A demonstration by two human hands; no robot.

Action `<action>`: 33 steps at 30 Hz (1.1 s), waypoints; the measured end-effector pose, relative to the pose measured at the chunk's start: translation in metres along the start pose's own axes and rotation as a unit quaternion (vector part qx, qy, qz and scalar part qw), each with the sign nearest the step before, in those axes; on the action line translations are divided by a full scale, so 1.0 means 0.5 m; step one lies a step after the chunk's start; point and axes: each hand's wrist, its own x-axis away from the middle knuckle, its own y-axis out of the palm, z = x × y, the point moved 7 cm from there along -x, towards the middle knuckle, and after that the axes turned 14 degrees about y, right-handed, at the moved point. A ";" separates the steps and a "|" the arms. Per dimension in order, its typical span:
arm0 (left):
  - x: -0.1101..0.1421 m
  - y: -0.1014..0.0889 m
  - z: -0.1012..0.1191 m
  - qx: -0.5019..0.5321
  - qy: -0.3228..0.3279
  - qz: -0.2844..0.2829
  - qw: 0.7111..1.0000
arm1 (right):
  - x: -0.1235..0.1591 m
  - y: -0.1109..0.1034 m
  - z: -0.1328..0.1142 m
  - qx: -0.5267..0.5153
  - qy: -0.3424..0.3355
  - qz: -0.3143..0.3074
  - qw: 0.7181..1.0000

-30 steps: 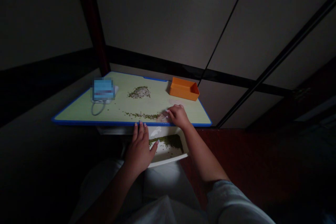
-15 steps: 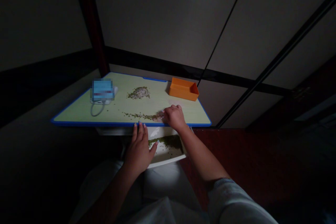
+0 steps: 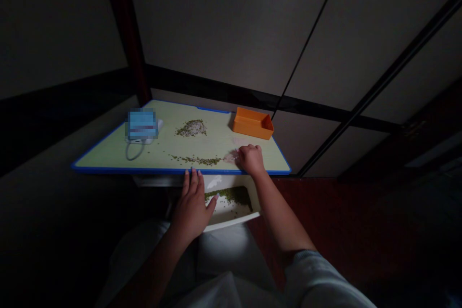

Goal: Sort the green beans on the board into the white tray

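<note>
Mung beans (image 3: pixel 195 160) lie in a thin line along the front edge of the bench (image 3: pixel 104 154), with a heap (image 3: pixel 190 128) near the back edge and more in a white tray (image 3: pixel 234 220) just below the front edge. Right hand (image 3: pixel 251 160) rests on the bench just right of the line, fingers curled; whether it grips anything cannot be told. Left hand (image 3: pixel 191 202) is open, its fingertips at the edge above the tray. Orange box (image 3: pixel 252 123) sits near the back right corner.
</note>
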 end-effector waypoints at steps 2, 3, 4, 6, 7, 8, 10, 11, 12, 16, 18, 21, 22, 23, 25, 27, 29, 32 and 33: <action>0.001 0.002 -0.001 0.000 -0.001 -0.003 1.000 | -0.003 0.000 0.011 -0.010 0.015 0.001 1.000; 0.001 0.003 -0.001 -0.001 -0.001 -0.004 1.000 | -0.004 -0.001 0.016 -0.016 0.023 0.003 1.000; 0.001 0.004 -0.002 -0.001 -0.001 -0.003 1.000 | -0.006 -0.002 0.022 -0.024 0.032 0.007 0.999; 0.002 0.004 -0.003 0.000 -0.002 0.002 1.000 | -0.009 -0.006 0.034 -0.045 0.053 0.016 0.997; 0.002 0.004 -0.003 0.000 -0.002 0.006 1.000 | -0.009 -0.008 0.039 -0.057 0.063 0.021 0.996; 0.002 0.004 -0.003 0.000 -0.001 0.008 1.000 | -0.010 -0.009 0.042 -0.067 0.072 0.024 0.995; 0.002 0.004 -0.003 -0.001 0.001 0.009 1.000 | -0.009 -0.011 0.042 -0.082 0.075 0.024 0.994; 0.002 0.003 -0.003 -0.002 0.002 0.009 1.000 | -0.007 -0.011 0.037 -0.086 0.068 0.020 0.994; 0.002 0.003 -0.002 -0.004 0.003 0.009 1.000 | -0.005 -0.011 0.029 -0.088 0.058 0.015 0.994; 0.001 0.002 0.001 -0.012 0.008 0.003 1.000 | 0.007 -0.009 -0.015 -0.076 0.004 -0.002 0.997; 0.001 0.001 0.002 -0.015 0.009 0.001 1.000 | 0.012 -0.008 -0.034 -0.057 -0.015 -0.006 0.998; 0.001 0.001 0.003 -0.018 0.014 0.000 1.000 | 0.015 -0.008 -0.047 -0.020 -0.021 -0.005 1.000; 0.001 0.001 0.003 -0.018 0.015 0.000 1.000 | 0.015 -0.008 -0.047 -0.008 -0.017 -0.007 1.000; 0.001 0.000 0.003 -0.019 0.016 0.001 1.000 | 0.015 -0.008 -0.045 0.001 -0.011 -0.008 1.000; 0.001 0.000 0.003 -0.019 0.016 0.002 1.000 | 0.014 -0.008 -0.039 0.015 0.002 -0.008 1.000; 0.001 0.000 0.003 -0.018 0.014 0.001 1.000 | 0.012 -0.008 -0.031 0.023 0.015 -0.003 1.000; 0.000 0.001 0.002 -0.014 0.011 -0.001 1.000 | 0.010 -0.007 -0.022 0.026 0.028 0.002 0.999; 0.000 0.000 0.001 -0.011 0.006 -0.001 1.000 | 0.006 -0.005 -0.009 0.031 0.050 0.000 0.998; -0.001 0.000 0.001 -0.010 0.005 0.000 1.000 | 0.005 -0.004 -0.005 0.032 0.057 -0.002 0.998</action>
